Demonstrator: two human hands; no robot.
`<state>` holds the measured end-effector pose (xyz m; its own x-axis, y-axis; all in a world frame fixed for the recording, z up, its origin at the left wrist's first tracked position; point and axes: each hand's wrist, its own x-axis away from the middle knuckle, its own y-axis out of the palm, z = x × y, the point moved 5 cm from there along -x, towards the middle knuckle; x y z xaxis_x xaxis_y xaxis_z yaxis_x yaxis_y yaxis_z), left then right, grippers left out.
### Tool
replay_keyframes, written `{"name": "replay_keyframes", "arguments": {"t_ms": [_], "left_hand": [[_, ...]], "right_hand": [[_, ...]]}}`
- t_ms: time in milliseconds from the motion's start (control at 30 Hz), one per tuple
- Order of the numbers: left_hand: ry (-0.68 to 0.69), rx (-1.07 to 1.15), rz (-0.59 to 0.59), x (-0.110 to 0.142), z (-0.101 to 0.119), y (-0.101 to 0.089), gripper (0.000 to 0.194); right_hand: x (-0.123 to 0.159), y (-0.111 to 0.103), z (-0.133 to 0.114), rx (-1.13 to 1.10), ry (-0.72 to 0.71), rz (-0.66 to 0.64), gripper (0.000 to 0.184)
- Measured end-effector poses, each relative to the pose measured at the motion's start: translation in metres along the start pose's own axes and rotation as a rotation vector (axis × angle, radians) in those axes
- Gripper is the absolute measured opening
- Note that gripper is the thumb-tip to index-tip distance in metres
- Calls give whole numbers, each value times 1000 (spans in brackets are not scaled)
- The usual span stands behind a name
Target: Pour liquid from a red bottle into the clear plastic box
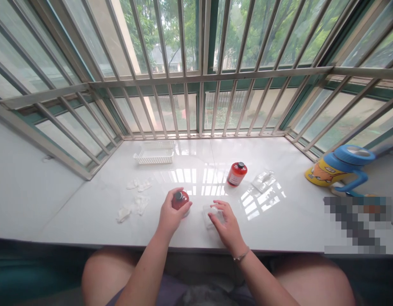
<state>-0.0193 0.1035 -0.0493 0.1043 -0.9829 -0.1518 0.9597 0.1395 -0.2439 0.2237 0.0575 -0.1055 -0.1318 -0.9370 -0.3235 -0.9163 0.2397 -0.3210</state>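
My left hand is wrapped around a small red bottle with a dark cap, standing on the white sill. To its right, my right hand rests on a small clear plastic packet lying flat on the sill, fingers spread over it. A second red bottle with a black cap stands farther back, right of centre. Beside that bottle lies another clear plastic packet.
A white plastic basket sits at the back left. Crumpled white wads lie left of my left hand. A blue and yellow jug lies tilted at the right. Metal window bars close off the sill.
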Motion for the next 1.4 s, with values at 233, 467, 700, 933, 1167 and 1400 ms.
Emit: {"name": "replay_keyframes", "arguments": {"t_ms": [233, 467, 700, 933, 1167, 1400], "left_hand": [[16, 30, 62, 1, -2, 0, 58], [-12, 93, 40, 0, -5, 2, 53], [13, 13, 22, -1, -3, 1, 67], [139, -111, -83, -4, 1, -13, 67], [206, -194, -81, -12, 16, -17, 28], [271, -249, 27, -15, 35, -36, 27]], "right_hand": [[-1, 1, 2, 1, -17, -4, 28], [-1, 1, 4, -7, -14, -11, 27], [-1, 2, 5, -9, -7, -22, 27], [-1, 1, 3, -12, 1, -27, 27], [-1, 1, 3, -13, -18, -24, 27], [-2, 1, 3, -8, -40, -25, 26]]}}
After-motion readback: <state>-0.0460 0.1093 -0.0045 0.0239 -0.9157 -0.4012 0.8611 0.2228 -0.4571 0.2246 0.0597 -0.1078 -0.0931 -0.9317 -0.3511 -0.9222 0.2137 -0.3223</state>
